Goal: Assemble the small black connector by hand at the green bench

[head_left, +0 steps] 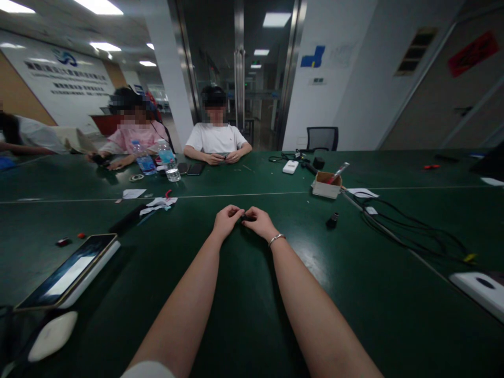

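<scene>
Both my arms reach forward over the dark green table (244, 294), and my hands meet near its middle. A small black object (248, 218) sits between my fingertips; it is too small and too covered to name. My left hand (227, 220) pinches its left side with thumb and forefinger. On the other side, my right hand (260, 221) has its fingers curled round the same piece, with a silver bracelet (276, 239) on the wrist. To the right of my hands stands a small black cylindrical item (333, 220).
A phone on a white box (74, 270) and a white mouse-like item (54, 336) lie at left. A small open box (326, 185) and black cables (413, 226) are at right. Water bottles (168, 160) stand across the table, where people sit, including one in a white shirt (216, 137).
</scene>
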`<state>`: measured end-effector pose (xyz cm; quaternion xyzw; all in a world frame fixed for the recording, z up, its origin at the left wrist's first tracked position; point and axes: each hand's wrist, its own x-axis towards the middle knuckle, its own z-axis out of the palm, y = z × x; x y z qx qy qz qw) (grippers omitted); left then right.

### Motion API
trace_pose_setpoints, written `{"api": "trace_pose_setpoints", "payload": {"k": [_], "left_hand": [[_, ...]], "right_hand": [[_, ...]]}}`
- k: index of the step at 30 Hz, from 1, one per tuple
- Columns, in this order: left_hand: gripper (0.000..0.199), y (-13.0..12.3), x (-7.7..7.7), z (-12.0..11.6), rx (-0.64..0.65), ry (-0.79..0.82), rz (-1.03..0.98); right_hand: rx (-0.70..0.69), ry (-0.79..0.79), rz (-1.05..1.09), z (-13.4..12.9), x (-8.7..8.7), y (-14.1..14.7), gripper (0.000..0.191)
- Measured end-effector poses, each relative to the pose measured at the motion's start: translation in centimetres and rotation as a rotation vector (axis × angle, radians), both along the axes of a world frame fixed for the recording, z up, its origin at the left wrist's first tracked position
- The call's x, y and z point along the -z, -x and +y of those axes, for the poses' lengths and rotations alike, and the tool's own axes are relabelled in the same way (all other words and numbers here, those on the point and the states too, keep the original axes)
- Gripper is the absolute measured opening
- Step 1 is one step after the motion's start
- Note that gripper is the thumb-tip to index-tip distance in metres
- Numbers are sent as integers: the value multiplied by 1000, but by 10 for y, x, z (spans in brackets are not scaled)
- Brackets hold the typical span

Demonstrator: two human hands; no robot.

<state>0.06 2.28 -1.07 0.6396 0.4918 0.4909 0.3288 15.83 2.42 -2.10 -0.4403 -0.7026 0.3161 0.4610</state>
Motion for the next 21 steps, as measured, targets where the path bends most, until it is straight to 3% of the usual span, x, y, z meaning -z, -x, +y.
{"api": "trace_pose_setpoints", "payload": {"k": [9, 21], "left_hand": [[22, 2, 2, 3, 84, -64, -8], [25, 1, 3, 4, 82, -66, -17]], "right_hand": [[47, 39, -13, 3, 3, 1, 26], [76, 25, -56, 3, 1, 2, 25]]}}
